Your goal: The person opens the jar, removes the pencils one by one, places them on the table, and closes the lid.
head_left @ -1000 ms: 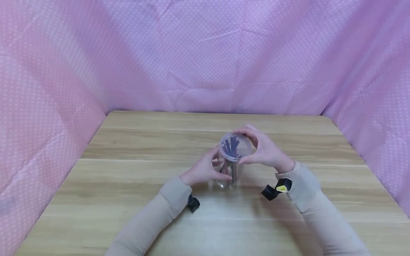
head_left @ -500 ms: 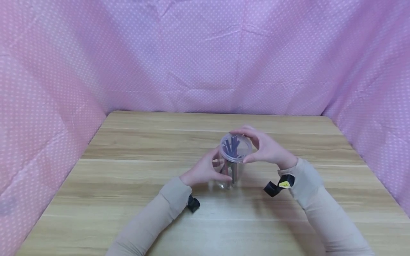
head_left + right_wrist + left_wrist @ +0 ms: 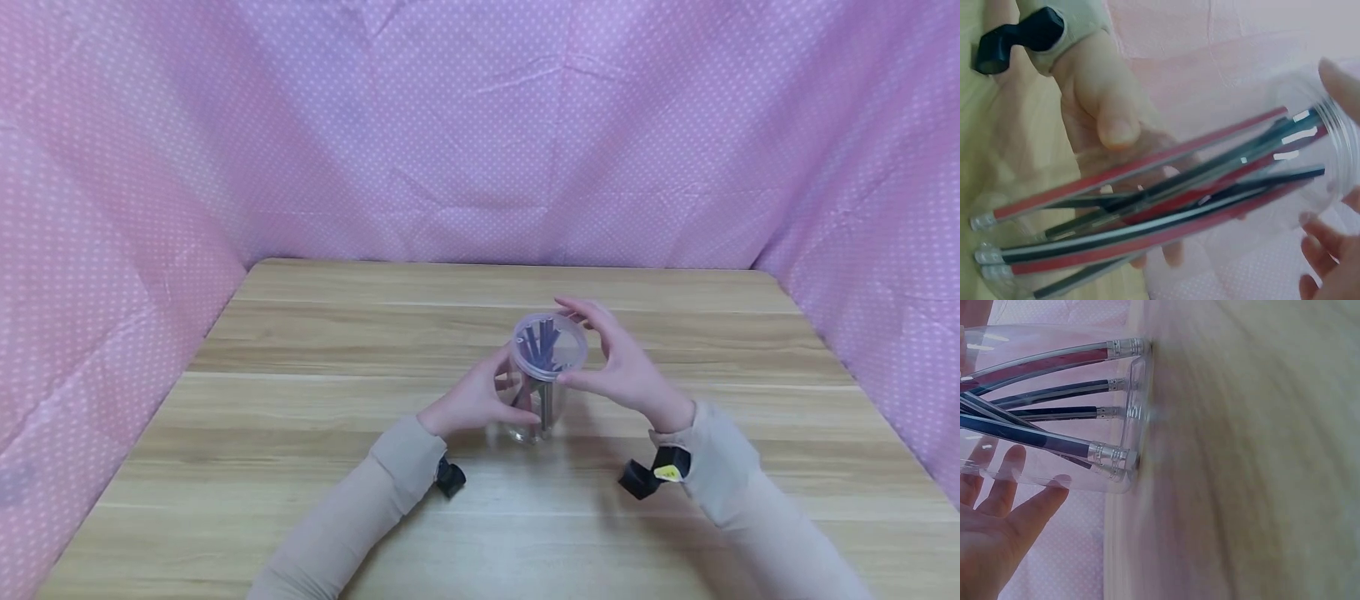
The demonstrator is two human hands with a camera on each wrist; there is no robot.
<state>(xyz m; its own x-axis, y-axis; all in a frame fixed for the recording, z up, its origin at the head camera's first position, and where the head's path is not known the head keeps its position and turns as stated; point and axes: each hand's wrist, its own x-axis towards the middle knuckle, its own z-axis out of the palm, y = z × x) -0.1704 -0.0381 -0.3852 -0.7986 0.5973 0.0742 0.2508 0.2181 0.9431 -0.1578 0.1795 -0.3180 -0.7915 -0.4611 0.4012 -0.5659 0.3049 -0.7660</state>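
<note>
Pink cloth (image 3: 480, 125), left grip (image 3: 474, 402) clasping jar (image 3: 552, 402), right grip (image 3: 628, 367) clasping lid (image 3: 564, 348) — metal pencil ends (image 3: 1124, 347), wrist views only

Both arms wear light beige long sleeves: the left sleeve (image 3: 337, 521) is down at 7 o'clock in the head view, and the right sleeve (image 3: 772, 517) around 4. The fabric's matte and plain, a bit creased, with the left cuff (image 3: 411, 457) and right cuff (image 3: 712, 458) looking looser and slightly greyer. Each wrist has a black gadget strapped on. The left wrist camera (image 3: 450, 478) sits near 6 o'clock; from the right wrist view, up at 10, it's two chunky rounded lumps joined by a skinny neck. The right wrist camera (image 3: 639, 480) is similarly two-part, plus a little yellow sticker (image 3: 667, 473) with dark, unreadable marks.
</note>
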